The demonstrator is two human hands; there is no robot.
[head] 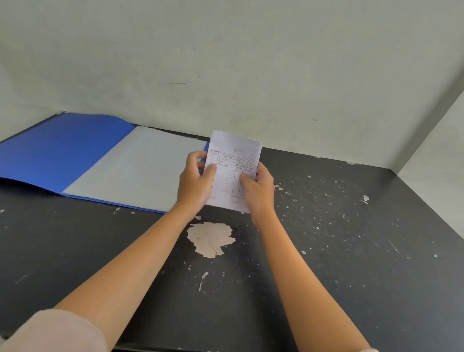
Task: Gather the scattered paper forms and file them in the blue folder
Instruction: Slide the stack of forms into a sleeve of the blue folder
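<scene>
Head view, only view. Held upright above black table [356, 269], at about 12 o'clock from frame centre: paper forms [232, 170], white, printed grid with handwritten entries, text too small to read. Looked like a thin stack, count not clear. Gripped on both side edges: left hand [195, 182] on left edge, thumb over the front, fingers curled behind; right hand [257, 190] on right edge, thumb on front, fingers wrapped behind. Both sets of fingers closed narrow on the paper, not spread. Bare forearms stretched from 6 o'clock up toward centre, pale sleeves [54, 334] at bottom corners.

Lay open flat at 9–10 o'clock of the forms: blue folder [47, 150], left flap blue, right half covered by pale grey-white sheet [137, 171]. Right edge of folder just behind left hand, touching or not could not be told. Far edge of folder near wall [235, 51].

Seen at 6 o'clock below the hands: large pale patch of chipped paint [210, 238] on table surface, smaller white flecks scattered at 3 o'clock side. Side wall [456, 138] at right, meeting the table at 2–3 o'clock.
</scene>
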